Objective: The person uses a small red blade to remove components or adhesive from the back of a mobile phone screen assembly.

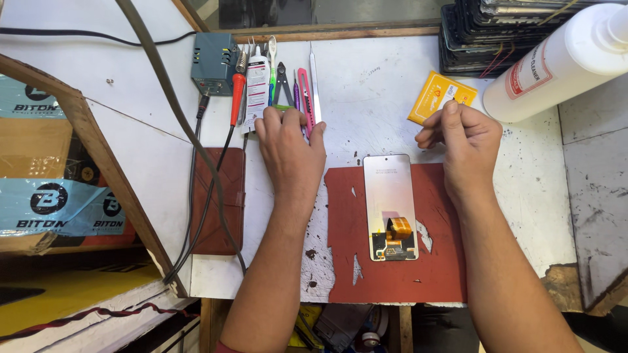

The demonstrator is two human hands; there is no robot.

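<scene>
A phone screen panel (390,196) lies back side up on a red mat (347,261), with an orange flex cable (397,230) at its near end. My left hand (290,147) rests palm down on a row of tools, its fingers over a green-handled tool (273,72) and a pink tool (306,98); whether it grips one I cannot tell. My right hand (461,134) is to the right of the panel's top, fingers curled, touching the corner of a yellow packet (437,95).
A soldering iron with a red grip (237,98), a glue tube (257,88), pliers (282,78) and a metal blade (314,78) lie by a small blue-grey box (214,63). A white bottle (562,62) and stacked phone screens (477,33) sit far right. Cables (196,170) run down the left.
</scene>
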